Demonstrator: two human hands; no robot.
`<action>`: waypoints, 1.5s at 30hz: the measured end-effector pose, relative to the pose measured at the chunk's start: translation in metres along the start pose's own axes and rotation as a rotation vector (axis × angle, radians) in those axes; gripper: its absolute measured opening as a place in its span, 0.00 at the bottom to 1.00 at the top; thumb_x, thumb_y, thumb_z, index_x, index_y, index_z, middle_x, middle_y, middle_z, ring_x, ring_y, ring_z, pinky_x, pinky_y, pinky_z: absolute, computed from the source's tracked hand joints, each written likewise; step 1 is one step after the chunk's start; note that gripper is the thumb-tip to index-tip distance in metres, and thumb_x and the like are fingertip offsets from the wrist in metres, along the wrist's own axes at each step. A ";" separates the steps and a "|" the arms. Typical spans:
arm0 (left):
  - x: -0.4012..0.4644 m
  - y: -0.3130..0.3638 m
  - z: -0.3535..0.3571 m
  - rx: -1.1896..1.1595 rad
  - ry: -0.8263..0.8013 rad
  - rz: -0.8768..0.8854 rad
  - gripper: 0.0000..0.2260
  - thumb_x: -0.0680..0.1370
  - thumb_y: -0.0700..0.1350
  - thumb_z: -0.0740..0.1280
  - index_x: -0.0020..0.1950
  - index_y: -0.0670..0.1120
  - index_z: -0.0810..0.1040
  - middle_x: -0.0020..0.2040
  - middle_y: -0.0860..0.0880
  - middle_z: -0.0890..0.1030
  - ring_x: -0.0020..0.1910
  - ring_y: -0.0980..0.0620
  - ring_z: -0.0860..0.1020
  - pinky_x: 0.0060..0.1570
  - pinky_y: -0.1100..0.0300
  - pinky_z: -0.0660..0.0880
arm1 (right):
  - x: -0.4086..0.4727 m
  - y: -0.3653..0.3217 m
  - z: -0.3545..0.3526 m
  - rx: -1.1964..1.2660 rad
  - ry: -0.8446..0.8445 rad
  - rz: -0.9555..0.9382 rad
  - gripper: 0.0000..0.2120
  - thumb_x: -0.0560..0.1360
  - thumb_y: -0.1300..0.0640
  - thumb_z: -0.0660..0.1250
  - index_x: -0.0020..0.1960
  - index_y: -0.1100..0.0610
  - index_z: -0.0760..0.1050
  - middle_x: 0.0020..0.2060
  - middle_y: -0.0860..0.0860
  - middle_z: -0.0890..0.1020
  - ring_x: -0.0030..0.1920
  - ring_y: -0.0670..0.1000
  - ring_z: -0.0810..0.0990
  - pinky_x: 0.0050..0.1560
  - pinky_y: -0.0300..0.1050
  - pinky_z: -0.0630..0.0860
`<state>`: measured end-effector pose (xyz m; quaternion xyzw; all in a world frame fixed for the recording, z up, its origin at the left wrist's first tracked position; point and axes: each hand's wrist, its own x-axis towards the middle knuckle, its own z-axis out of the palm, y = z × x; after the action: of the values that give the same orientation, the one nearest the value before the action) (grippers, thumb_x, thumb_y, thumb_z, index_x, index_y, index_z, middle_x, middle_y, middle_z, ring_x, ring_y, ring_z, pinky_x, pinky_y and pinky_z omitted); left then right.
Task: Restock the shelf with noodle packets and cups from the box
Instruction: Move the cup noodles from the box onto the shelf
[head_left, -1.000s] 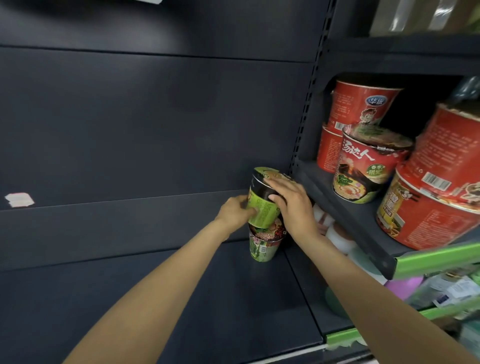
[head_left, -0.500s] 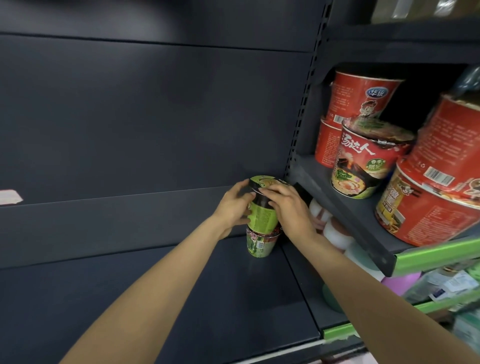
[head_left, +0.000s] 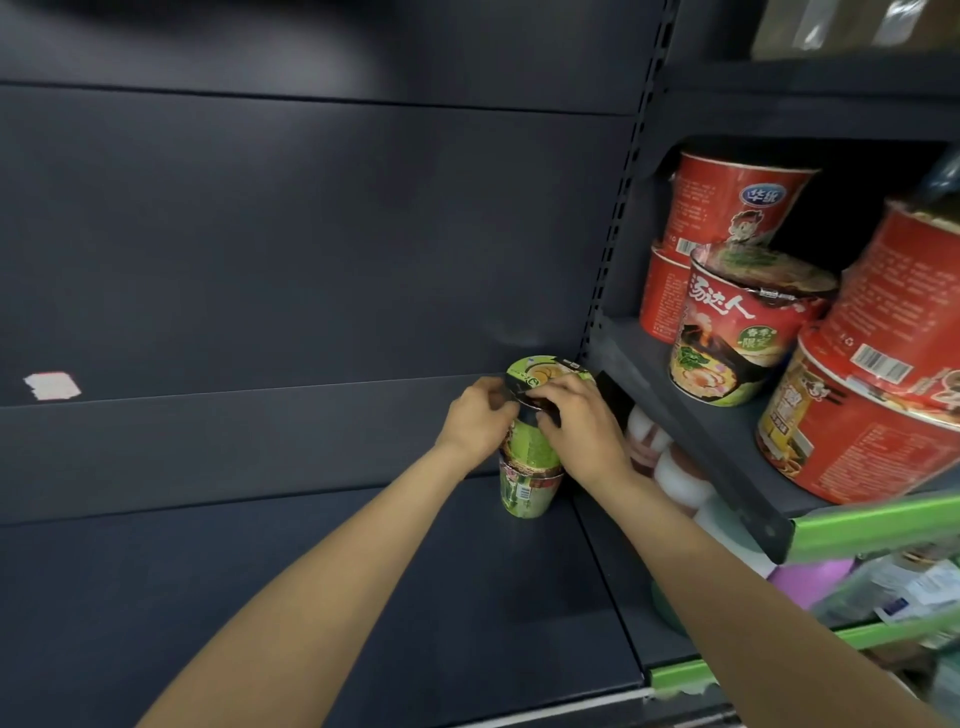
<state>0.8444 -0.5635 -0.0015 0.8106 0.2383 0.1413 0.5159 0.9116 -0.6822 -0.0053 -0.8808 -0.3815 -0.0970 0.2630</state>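
Two green noodle cups stand stacked at the back right corner of a dark shelf (head_left: 322, 587). The upper green cup (head_left: 535, 384) sits upright on the lower green cup (head_left: 524, 496). My left hand (head_left: 475, 423) grips the upper cup from the left. From the right, my right hand (head_left: 582, 431) wraps the same cup just under its lid. The box is out of view.
A higher shelf (head_left: 691, 415) on the right carries red noodle bowls (head_left: 727, 338), one stacked pair at its back and larger ones (head_left: 857, 426) at its front. White and pink items (head_left: 675, 478) lie under that shelf. A perforated upright post (head_left: 618, 208) divides the two bays.
The upper green cup went from tilted to upright and settled down onto the lower cup. Both hands stayed on it and moved slightly lower.
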 end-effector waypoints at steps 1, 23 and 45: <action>-0.002 0.000 -0.005 0.053 0.024 0.027 0.18 0.78 0.42 0.62 0.68 0.44 0.70 0.61 0.47 0.78 0.62 0.51 0.74 0.51 0.67 0.67 | 0.000 -0.003 0.000 0.006 -0.003 0.012 0.16 0.76 0.62 0.64 0.63 0.55 0.75 0.58 0.50 0.75 0.63 0.51 0.69 0.62 0.44 0.69; -0.193 -0.111 -0.315 0.749 0.488 0.058 0.11 0.79 0.50 0.60 0.59 0.49 0.74 0.55 0.52 0.79 0.53 0.50 0.77 0.48 0.56 0.74 | -0.042 -0.328 0.098 0.347 -0.206 -0.238 0.12 0.77 0.61 0.60 0.57 0.53 0.77 0.48 0.48 0.76 0.49 0.48 0.76 0.50 0.46 0.75; -0.266 -0.329 -0.654 0.600 0.498 -0.226 0.19 0.74 0.43 0.68 0.64 0.41 0.72 0.59 0.42 0.77 0.58 0.45 0.75 0.55 0.57 0.68 | -0.058 -0.664 0.300 0.479 -0.549 -0.273 0.22 0.77 0.54 0.65 0.69 0.53 0.66 0.61 0.52 0.71 0.61 0.51 0.73 0.56 0.41 0.70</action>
<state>0.2295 -0.0851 -0.0149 0.8349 0.4742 0.1999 0.1954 0.3826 -0.1777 -0.0211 -0.7287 -0.5634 0.1999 0.3340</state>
